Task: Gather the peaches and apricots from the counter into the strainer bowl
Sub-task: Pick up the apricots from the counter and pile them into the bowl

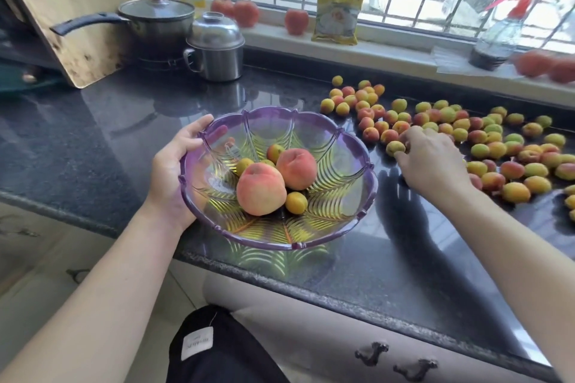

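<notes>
A purple see-through strainer bowl [357, 211] is tilted at the counter's front edge. Two peaches [261, 188] and several small apricots [296, 203] lie in it. My left hand [174, 171] grips the bowl's left rim, thumb over the edge. Many loose apricots [485, 146] are spread over the dark counter to the right. My right hand [431, 162] reaches into them, its fingers curled around apricots, with one yellow-green apricot [394, 148] at the fingertips. More peaches [297, 21] stand on the window sill.
Behind the bowl stand a steel lidded pot [216, 47], a black-handled saucepan [155, 22] and a leaning wooden board [71, 9]. A yellow packet [339, 6] and a spray bottle [497, 37] are on the sill. Drawers with handles [371, 353] lie below the counter edge.
</notes>
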Tool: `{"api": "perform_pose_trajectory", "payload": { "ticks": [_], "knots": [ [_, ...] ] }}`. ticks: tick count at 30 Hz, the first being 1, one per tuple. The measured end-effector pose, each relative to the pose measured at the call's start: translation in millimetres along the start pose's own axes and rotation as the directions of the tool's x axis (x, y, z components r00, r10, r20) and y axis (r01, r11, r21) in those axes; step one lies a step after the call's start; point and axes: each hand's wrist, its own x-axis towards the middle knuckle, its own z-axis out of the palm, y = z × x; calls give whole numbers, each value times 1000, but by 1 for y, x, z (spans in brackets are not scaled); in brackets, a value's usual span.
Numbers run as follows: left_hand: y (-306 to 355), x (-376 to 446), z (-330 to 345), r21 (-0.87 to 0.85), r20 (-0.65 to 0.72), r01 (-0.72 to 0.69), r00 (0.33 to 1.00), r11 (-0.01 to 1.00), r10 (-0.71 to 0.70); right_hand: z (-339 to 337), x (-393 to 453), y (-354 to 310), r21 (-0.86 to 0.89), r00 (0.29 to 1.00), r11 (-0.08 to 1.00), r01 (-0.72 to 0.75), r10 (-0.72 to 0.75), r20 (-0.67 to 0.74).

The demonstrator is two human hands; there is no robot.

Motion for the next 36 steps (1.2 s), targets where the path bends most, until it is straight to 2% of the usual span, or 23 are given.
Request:
{"api": "perform_pose_trajectory", "payload": {
  "ticks": [2,8,11,14,18,22,26,36],
  "knots": [
    [0,-1,1,10,-2,-1,1000,1000,1,9,2,1,-26,999,999,20,-21,-25],
    [2,-3,2,26,3,-6,1000,1000,5,14,9,-6,-65,999,997,41,-40,21],
    [3,-4,3,39,5,-6,1000,999,6,13,9,-9,-27,1000,999,22,-22,-9],
    [2,-4,2,45,4,-5,1000,999,5,3,6,-11,148,1000,989,-1,1,2],
    [2,-4,2,48,5,-9,1000,999,9,-29,-2,-25,462,999,886,37,-28,-26],
    [2,-4,2,51,6,-10,1000,999,10,-51,-16,-46,609,981,776,163,-194,-15],
    [1,-3,0,10,9,4,1000,1000,-4,-59,-32,-63,629,930,719,297,-367,-20],
    [2,-3,0,17,11,1,1000,1000,-2,-61,-37,-70,545,788,743,389,-574,220]
  ]
}}
